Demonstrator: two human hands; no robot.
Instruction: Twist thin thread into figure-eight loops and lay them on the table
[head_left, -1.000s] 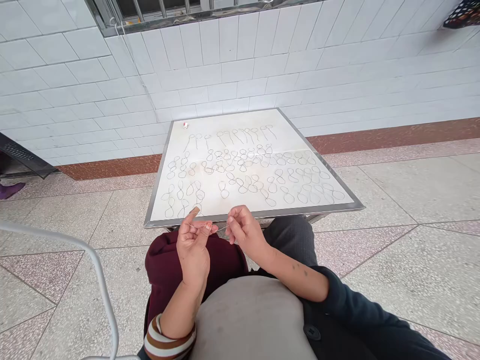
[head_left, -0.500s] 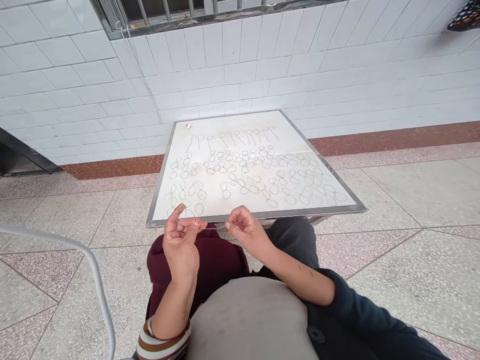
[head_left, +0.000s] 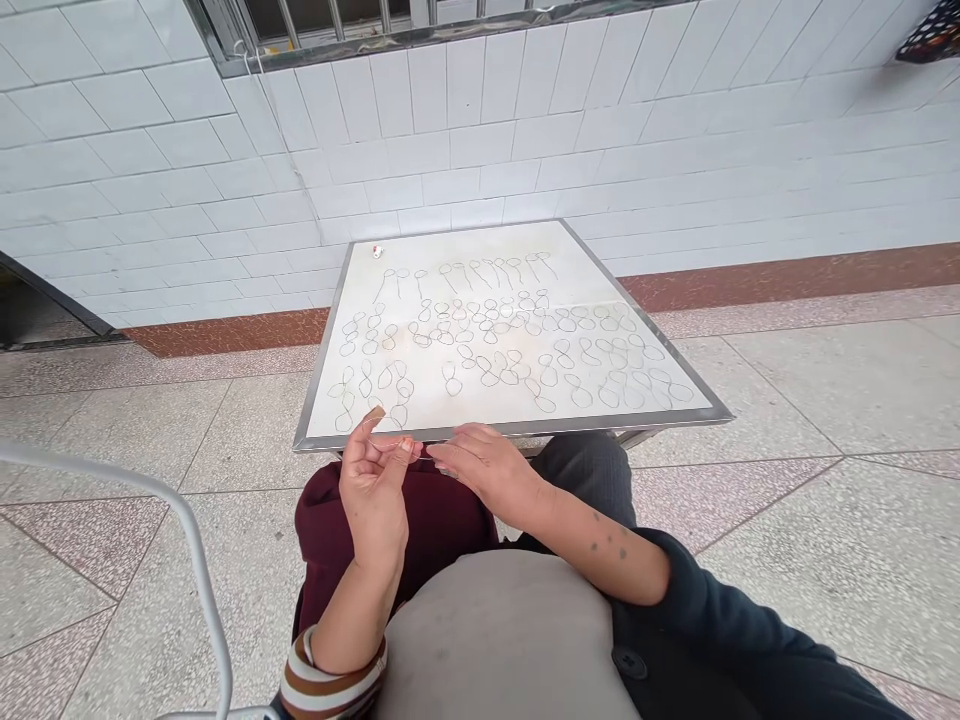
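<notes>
My left hand is raised at the near edge of the board, thumb and fingers pinched on a thin wire. Part of that wire curves up near its index finger, which has a tan wrap at the tip. My right hand is beside it on the right, palm down, its fingers close together and its fingertips at the wire's other end; the thumb is mostly hidden. Beyond both hands, a white board with a grey rim carries many thin wire loops, several shaped like figure eights.
Along the board's far part lies a row of wires with single loops and straight tails. A small red-and-white object sits at the far left corner. A tiled wall stands behind the board. A grey tube curves at the left.
Both hands have come closer together: the left shifted slightly right, and the right moved left and turned more palm down, its fingers straighter. The loops on the board look unchanged.
</notes>
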